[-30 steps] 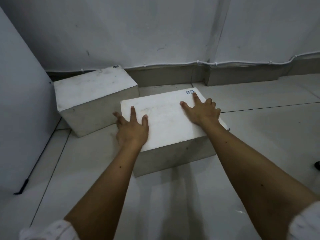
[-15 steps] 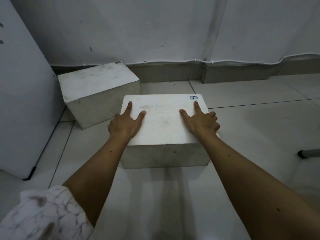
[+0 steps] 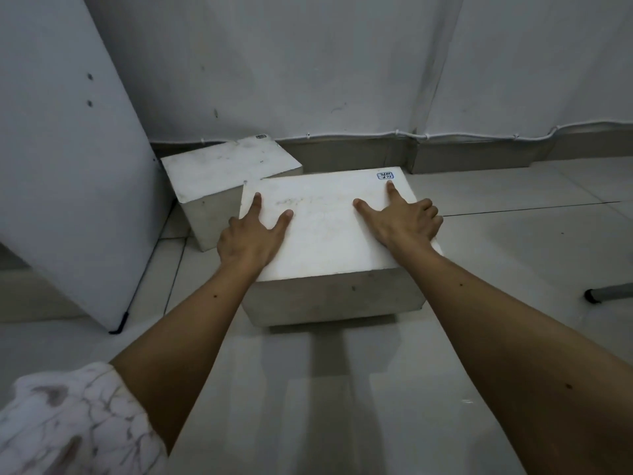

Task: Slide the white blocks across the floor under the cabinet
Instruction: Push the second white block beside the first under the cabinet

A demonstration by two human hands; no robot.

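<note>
A white block [image 3: 325,231] with a small blue-edged label [image 3: 385,175] at its far right corner stands on the tiled floor in the middle. My left hand [image 3: 251,236] lies on its top left edge, thumb and forefinger spread on top, the other fingers over the side. My right hand [image 3: 402,219] grips the top right edge the same way. A second white block [image 3: 219,173] sits behind and to the left, close to the wall and against the white cabinet panel [image 3: 68,166]. The near block's far left corner overlaps it in view.
A grey skirting with a white cable [image 3: 445,136] runs along the back wall. The cabinet panel leans in from the left, its black-tipped foot [image 3: 118,325] on the floor. A grey tube with a dark end [image 3: 606,293] lies at the right edge.
The near block has turned square to me and slid towards the far block and the wall, with both hands still on it. The far block stays in place.
</note>
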